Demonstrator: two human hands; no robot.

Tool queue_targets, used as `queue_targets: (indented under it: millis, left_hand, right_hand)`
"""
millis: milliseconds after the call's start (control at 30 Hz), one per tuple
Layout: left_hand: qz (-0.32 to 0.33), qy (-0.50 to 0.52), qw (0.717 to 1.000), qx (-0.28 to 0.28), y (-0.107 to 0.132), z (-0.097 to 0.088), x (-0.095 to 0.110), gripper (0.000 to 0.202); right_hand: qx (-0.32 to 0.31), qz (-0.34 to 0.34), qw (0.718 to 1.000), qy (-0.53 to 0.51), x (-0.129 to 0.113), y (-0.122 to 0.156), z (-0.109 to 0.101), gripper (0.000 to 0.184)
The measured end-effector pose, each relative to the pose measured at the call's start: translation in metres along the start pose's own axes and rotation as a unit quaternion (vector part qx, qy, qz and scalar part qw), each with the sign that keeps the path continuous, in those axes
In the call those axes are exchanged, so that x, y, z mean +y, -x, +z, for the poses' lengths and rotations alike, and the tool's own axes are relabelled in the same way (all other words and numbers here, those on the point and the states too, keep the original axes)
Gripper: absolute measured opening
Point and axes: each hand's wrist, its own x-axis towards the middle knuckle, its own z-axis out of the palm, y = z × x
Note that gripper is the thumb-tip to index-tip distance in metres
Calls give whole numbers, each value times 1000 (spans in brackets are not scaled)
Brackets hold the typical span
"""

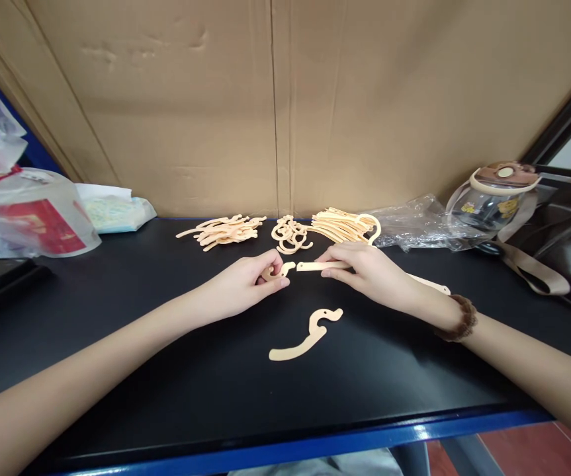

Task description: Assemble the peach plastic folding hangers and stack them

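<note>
Nearest, on the bare front of the black worktop (206,390), a pale curved piece (292,352) lies loose, its hooked end pointing away. Just beyond it, the left hand (235,281) pinches a small hooked piece (288,268) between thumb and fingers, while the right hand (372,271) has its grip closed on a straight piece (311,266) with a hole near its end. These two ends face each other almost tip to tip; whether they touch I cannot tell, but they do not look joined. A holed end (437,285) shows past the right hand, which hides whether it belongs to the held piece. Farther back lie a pile of curved pieces (228,231), a cluster of hooks (290,235) and a stack of slim strips (342,226), with crumpled clear plastic (414,221) beside the stack, all before a cardboard panel (190,99). Progress looks early: no finished assembly can be made out, and most pieces sit unused in those piles.
</note>
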Motion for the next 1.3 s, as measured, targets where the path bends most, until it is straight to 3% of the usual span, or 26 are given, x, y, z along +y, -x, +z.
queue_targets:
  millis: [500, 733, 933, 1100, 1300]
  left_hand:
    - [12, -105, 993, -45, 3, 2, 8, 16]
    - [45, -256, 965, -20, 6, 8, 16, 33]
    - [48, -351, 935, -14, 4, 9, 15, 34]
    - [72, -361, 930, -25, 4, 12, 14, 32]
    - [54, -312, 949, -9, 3, 13, 15, 34]
  right_hand:
    - [-10, -11, 996, -92, -10, 1, 1, 12]
    - [-5, -3, 994, -106, -13, 2, 2, 11]
    - [17, 17, 992, -124, -16, 3, 5, 13]
    - [14, -4, 994, -106, -20, 4, 8, 12]
    - [9, -9, 994, -111, -16, 2, 10, 10]
